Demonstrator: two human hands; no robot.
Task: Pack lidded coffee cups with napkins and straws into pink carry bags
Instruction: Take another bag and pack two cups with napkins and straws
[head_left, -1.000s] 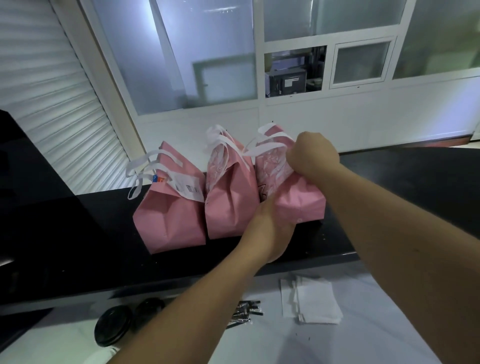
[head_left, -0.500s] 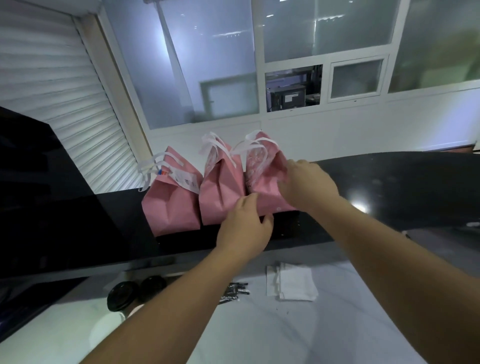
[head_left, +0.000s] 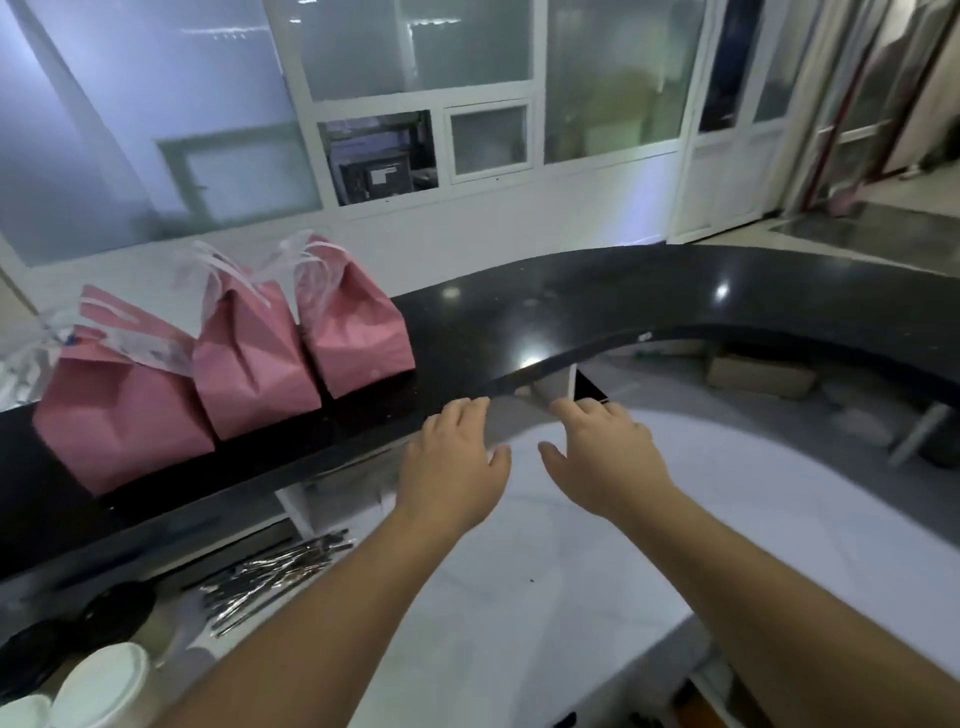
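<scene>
Bags (head_left: 249, 358) | three stand closed in a row on the black counter (head_left: 597, 312), up-left of both hands | left hand (head_left: 457, 467), right hand (head_left: 605, 457): empty, fingers spread | left over: straws (head_left: 270, 571), cups (head_left: 98, 686), lids (head_left: 114, 613) below-left, so likely more to pack

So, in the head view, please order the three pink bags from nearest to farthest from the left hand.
From the left hand, open above the white counter:
1. Right pink bag, on the black ledge, closest to the hand.
2. Middle pink bag, beside it on the left.
3. Left pink bag, at the row's far left end.
</scene>
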